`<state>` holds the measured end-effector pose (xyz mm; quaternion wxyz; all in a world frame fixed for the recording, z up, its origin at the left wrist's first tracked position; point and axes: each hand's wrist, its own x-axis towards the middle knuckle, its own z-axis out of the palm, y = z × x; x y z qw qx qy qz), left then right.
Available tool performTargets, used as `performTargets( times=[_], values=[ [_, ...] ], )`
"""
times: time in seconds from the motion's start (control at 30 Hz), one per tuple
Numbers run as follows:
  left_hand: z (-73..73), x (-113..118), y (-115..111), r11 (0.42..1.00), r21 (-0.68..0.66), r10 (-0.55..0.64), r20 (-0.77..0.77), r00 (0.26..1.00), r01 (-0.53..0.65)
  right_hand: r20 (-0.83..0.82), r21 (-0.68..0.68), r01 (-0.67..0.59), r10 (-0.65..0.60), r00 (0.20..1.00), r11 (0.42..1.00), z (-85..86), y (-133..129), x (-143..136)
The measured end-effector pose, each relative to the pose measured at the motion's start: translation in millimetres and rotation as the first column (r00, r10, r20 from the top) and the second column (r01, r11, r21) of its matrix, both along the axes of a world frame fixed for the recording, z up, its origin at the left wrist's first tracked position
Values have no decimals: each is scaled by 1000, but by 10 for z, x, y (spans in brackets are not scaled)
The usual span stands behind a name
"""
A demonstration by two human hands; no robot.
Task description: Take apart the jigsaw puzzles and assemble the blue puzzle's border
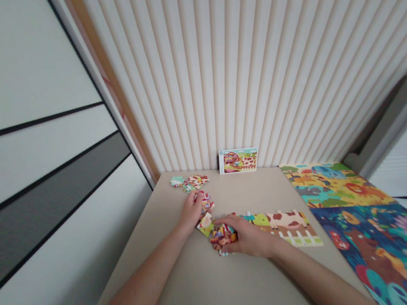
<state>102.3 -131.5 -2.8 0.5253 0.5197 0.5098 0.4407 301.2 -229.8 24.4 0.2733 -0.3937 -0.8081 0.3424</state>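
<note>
My left hand (191,211) is closed, its curled fingertips at some small jigsaw puzzle pieces (207,202) with red and white print. What exactly it grips is partly hidden by the fingers. My right hand (250,237) curves around a heap of loose puzzle pieces (222,237), thumb on the near side and fingers on the far side. A green and cream puzzle piece (205,223) lies between the two hands. Partly behind my right hand and forearm is a joined strip of puzzle (288,220), showing a brown-spotted cow and a white fence.
More loose pieces (196,180) lie at the table's back left. A farm picture card (238,161) leans against the pleated curtain (214,69). On the right are two assembled puzzles, a yellow one (334,184) and a dark blue one (390,252). A white panelled surface (38,172) borders the left.
</note>
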Motion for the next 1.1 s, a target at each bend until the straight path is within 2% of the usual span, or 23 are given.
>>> performTargets(
  times=[0.1, 0.2, 0.3, 0.4, 0.47, 0.57, 0.67, 0.73, 0.83, 0.93, 1.03, 1.1],
  values=[
    [56, -45, 2, 997, -7, -75, -6, 997, 75, -48, -73, 14, -17, 999, 997, 10, 11, 27],
    [104, -151, 0, 969, 60, -232, -92, 968, 238, -129, -248, 24, -57, 990, 969, -11, 20, 49],
    [121, -252, -13, 876, 87, -463, -120, 878, 474, -226, -346, 38, -123, 966, 937, -50, 38, 54],
    [119, -250, -44, 792, 95, -601, -52, 798, 603, -292, -292, 102, -190, 937, 951, -77, 72, 47],
    [122, -179, -79, 800, 121, -593, 6, 805, 588, -292, -238, 175, -242, 925, 955, -86, 97, 36],
    [134, -30, -146, 868, 153, -486, 74, 871, 472, -265, -176, 272, -311, 913, 946, -92, 118, 19],
    [137, 74, -206, 916, 164, -388, 117, 914, 367, -256, -168, 283, -319, 913, 944, -101, 125, 14],
    [132, 95, -233, 927, 157, -360, 120, 925, 341, -248, -161, 304, -337, 908, 939, -117, 135, 24],
    [125, 87, -261, 902, 139, -422, 90, 902, 409, -233, -131, 390, -411, 881, 911, -159, 168, 59],
    [109, 91, -287, 828, 180, -547, 54, 836, 530, -228, -78, 442, -448, 865, 894, -193, 205, 105],
    [79, 109, -290, 785, 252, -584, 0, 812, 565, -214, 14, 395, -384, 898, 918, -186, 223, 143],
    [62, 104, -267, 775, 249, -599, -3, 801, 581, -199, 80, 337, -316, 928, 938, -153, 217, 151]
  ],
)
